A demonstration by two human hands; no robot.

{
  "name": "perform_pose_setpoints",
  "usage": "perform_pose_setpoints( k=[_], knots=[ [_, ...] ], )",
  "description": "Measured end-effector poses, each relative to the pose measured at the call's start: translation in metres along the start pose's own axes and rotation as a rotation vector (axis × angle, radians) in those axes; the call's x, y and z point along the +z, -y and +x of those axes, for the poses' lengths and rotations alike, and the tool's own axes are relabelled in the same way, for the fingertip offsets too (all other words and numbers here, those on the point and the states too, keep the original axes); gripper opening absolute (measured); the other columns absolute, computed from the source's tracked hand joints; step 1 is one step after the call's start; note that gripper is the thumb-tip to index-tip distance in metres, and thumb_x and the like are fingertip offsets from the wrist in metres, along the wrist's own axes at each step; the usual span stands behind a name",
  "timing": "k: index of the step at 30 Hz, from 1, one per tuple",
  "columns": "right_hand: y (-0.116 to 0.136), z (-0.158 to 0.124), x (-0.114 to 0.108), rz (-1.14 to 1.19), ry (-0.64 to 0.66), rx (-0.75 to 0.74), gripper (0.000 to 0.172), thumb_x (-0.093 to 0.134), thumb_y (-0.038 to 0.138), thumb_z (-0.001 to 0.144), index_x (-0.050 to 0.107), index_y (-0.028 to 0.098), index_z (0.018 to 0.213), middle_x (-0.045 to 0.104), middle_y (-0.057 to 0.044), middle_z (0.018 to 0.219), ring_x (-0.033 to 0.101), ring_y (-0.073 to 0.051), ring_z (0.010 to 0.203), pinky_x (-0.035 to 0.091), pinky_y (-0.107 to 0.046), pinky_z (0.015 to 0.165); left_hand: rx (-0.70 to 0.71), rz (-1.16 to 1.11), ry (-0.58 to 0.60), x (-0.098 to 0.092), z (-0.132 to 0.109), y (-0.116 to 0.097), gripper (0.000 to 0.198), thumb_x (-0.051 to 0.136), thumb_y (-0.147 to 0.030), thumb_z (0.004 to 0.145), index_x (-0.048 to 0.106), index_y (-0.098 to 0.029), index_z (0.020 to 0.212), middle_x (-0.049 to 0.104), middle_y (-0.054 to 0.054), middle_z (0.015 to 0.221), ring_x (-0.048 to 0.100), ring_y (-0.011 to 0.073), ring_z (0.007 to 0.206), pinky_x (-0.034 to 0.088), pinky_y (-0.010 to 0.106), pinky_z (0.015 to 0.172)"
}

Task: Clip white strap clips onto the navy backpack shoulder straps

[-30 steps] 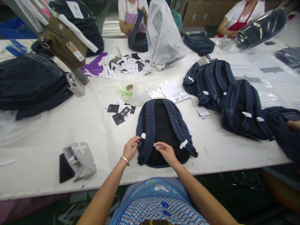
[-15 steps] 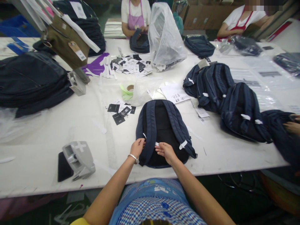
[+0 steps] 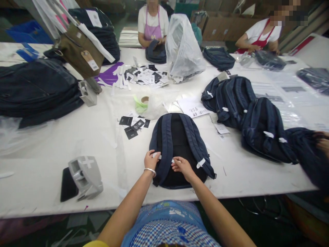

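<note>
A navy backpack point(image 3: 178, 137) lies on the table before me, its black back panel and two shoulder straps facing up. Under and beside its left strap runs a small white strip point(image 3: 157, 156), whose middle the strap hides. One end is pinched by my left hand point(image 3: 151, 161), at the strap's outer side. My right hand point(image 3: 183, 167) pinches the white end showing at the inner side, over the black panel. A similar white strip with a jagged edge point(image 3: 200, 163) is wrapped around the right strap.
Several navy backpacks point(image 3: 264, 130) crowd the right side. A tape dispenser point(image 3: 86, 176) leans over a black phone point(image 3: 68, 187) at left. Dark tags point(image 3: 131, 132), a green tape roll point(image 3: 141, 103) and a paper sheet point(image 3: 192, 107) lie beyond. Two co-workers point(image 3: 153, 25) sit across; another person's hand point(image 3: 324, 140) is far right.
My left hand has shifted up and turned, and more of the white strip shows at its fingers. The right hand stays pinched beside the strap. The whole view has tilted slightly.
</note>
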State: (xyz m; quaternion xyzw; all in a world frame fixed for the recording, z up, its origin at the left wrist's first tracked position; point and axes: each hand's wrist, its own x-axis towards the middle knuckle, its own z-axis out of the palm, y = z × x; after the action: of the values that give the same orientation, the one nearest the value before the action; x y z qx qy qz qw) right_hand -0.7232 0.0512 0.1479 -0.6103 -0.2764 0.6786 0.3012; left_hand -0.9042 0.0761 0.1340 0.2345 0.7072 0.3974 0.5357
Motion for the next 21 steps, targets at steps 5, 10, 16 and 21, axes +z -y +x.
perform_pose_setpoints(
  k=[5, 10, 16, 21],
  knots=[
    [-0.003, -0.003, -0.004, -0.288, -0.129, -0.351, 0.024, 0.057, 0.04, 0.079, 0.059, 0.018, 0.089, 0.065, -0.001, 0.069, 0.064, -0.015, 0.058, 0.052, -0.026, 0.056, 0.063, -0.099, 0.134, -0.013, 0.002, 0.008, 0.033, 0.075, -0.027, 0.067, 0.064, -0.012, 0.095, 0.07, 0.012, 0.093, 0.068, 0.0196, 0.085, 0.058, 0.026, 0.065],
    [-0.001, -0.019, -0.002, -0.249, -0.096, -0.409, 0.033, 0.061, 0.04, 0.078, 0.064, 0.018, 0.103, 0.065, -0.002, 0.074, 0.062, -0.015, 0.063, 0.051, -0.026, 0.062, 0.133, 0.139, 0.154, -0.03, -0.005, 0.005, 0.025, 0.074, -0.022, 0.065, 0.068, -0.017, 0.089, 0.071, 0.006, 0.082, 0.068, 0.0192, 0.074, 0.058, 0.027, 0.057],
    [0.004, -0.029, 0.001, -0.099, 0.18, -0.329, 0.039, 0.068, 0.039, 0.075, 0.065, 0.018, 0.108, 0.068, -0.005, 0.089, 0.063, -0.016, 0.078, 0.051, -0.03, 0.076, 0.15, 0.068, 0.182, -0.031, -0.016, -0.003, 0.03, 0.073, -0.026, 0.066, 0.066, -0.015, 0.092, 0.072, 0.007, 0.085, 0.069, 0.0197, 0.078, 0.058, 0.028, 0.065],
    [0.012, -0.022, 0.007, -0.281, 0.24, -0.474, 0.033, 0.067, 0.039, 0.077, 0.068, 0.023, 0.106, 0.065, -0.004, 0.091, 0.062, -0.016, 0.084, 0.05, -0.031, 0.079, 0.114, -0.024, 0.204, -0.032, -0.02, 0.001, 0.033, 0.075, -0.028, 0.063, 0.066, -0.013, 0.091, 0.072, 0.009, 0.088, 0.068, 0.0206, 0.083, 0.057, 0.031, 0.075]
  ],
)
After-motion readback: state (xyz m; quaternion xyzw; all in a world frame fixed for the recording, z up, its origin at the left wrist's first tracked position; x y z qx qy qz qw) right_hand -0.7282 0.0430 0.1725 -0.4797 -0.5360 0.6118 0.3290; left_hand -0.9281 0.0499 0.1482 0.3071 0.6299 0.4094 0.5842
